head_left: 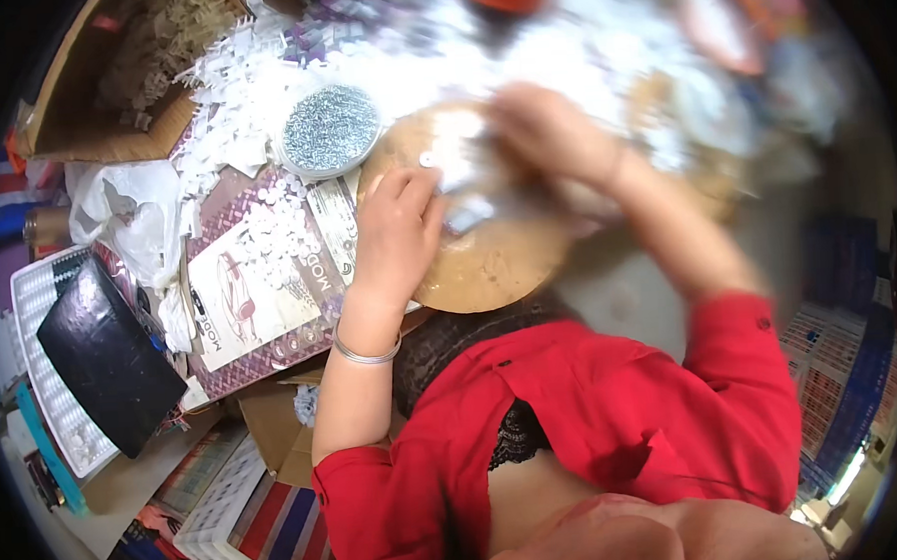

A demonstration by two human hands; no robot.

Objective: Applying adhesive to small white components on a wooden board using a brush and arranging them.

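Note:
My left hand (401,222) rests over the left part of a round brown board (498,268), its fingers bent and drawn together. A small white round piece (427,160) shows at its fingertips; whether they grip it is unclear. Farther right and higher, my right hand (552,135) is smeared by motion above the board, so its fingers and anything in them cannot be made out. Between the hands lies a small clear or pale-blue item (468,215), partly blurred. Just beyond my left hand stands a round tub (330,130) filled with tiny silvery-blue pieces.
White plastic pieces (230,94) are heaped across the back of the table. An open cardboard box (167,132) stands back left, near a white plastic bag (131,219). Small white discs (276,227) lie on a printed sheet (236,334). A white basket (58,397) holds a black item (111,355).

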